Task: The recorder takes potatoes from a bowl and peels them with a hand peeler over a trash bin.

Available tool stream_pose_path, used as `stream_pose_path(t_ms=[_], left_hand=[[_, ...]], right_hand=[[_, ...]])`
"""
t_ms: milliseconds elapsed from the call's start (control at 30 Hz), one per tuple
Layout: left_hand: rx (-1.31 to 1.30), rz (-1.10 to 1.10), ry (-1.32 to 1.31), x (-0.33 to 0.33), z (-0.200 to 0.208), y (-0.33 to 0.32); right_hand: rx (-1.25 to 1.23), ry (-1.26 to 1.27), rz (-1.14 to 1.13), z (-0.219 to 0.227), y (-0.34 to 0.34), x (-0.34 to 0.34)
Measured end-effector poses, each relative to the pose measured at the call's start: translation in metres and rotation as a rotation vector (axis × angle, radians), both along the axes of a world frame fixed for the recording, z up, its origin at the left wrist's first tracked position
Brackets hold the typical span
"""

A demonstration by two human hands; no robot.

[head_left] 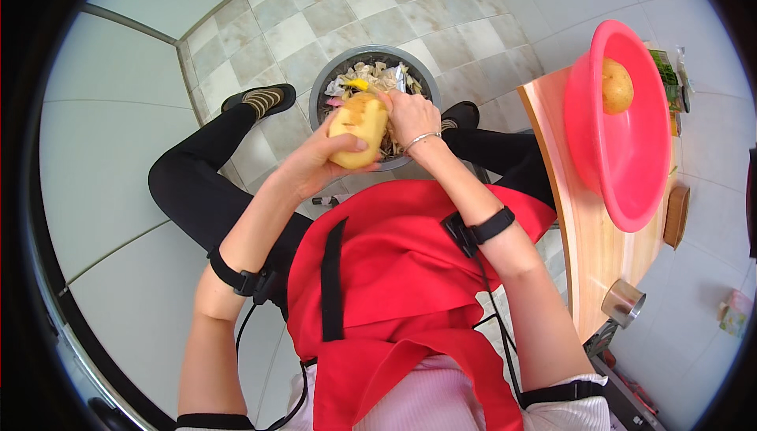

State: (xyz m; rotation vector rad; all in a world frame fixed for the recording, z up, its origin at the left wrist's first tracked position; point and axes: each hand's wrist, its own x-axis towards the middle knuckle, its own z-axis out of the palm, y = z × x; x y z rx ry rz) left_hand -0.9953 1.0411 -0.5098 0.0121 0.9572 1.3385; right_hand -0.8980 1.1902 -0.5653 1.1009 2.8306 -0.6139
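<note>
A large, mostly peeled potato [360, 132] rests in my left hand [327, 155], with the thumb across its near side and the fingers around it. Some brownish skin remains on its upper end. Against the potato's upper right side is my right hand [413, 119], its fingers curled closed. What they grip is mostly hidden; a shiny silvery piece shows just beyond the knuckles, but I cannot tell whether it belongs to a tool in the hand. Both hands are over a grey round bin [319, 88] holding peelings and scraps.
To the right, a pink basin [631, 163] with an unpeeled potato [617, 86] stands on a wooden table [587, 273]. A metal cup [623, 303] is at the table's near end. Greens [666, 72] lie behind the basin. My feet are either side of the bin on checkered tiles.
</note>
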Motion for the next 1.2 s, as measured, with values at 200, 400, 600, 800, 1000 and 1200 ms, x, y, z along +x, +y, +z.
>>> stream_pose_path(t_ms=[200, 400, 600, 800, 1000, 1200], left_hand=[[0.117, -0.064, -0.021, -0.002, 0.005, 0.006], [0.041, 0.025, 0.002, -0.009, -0.022, -0.006], [0.124, 0.027, 0.142, -0.006, -0.023, -0.012], [0.033, -0.065, 0.347, 0.005, -0.014, 0.011], [-0.094, -0.027, 0.378, 0.005, -0.007, 0.011], [-0.122, -0.071, 0.328, 0.004, -0.021, 0.012]], right_hand=[[-0.006, -0.045, 0.006, -0.020, 0.004, 0.011], [-0.108, 0.065, -0.099, 0.004, 0.009, 0.016], [-0.986, 0.384, -0.266, 0.017, -0.018, 0.012], [-0.633, 0.510, -0.235, 0.012, -0.019, 0.018], [-0.378, 0.524, -0.110, 0.022, -0.022, 0.021], [-0.028, 0.345, 0.017, 0.037, -0.030, 0.025]])
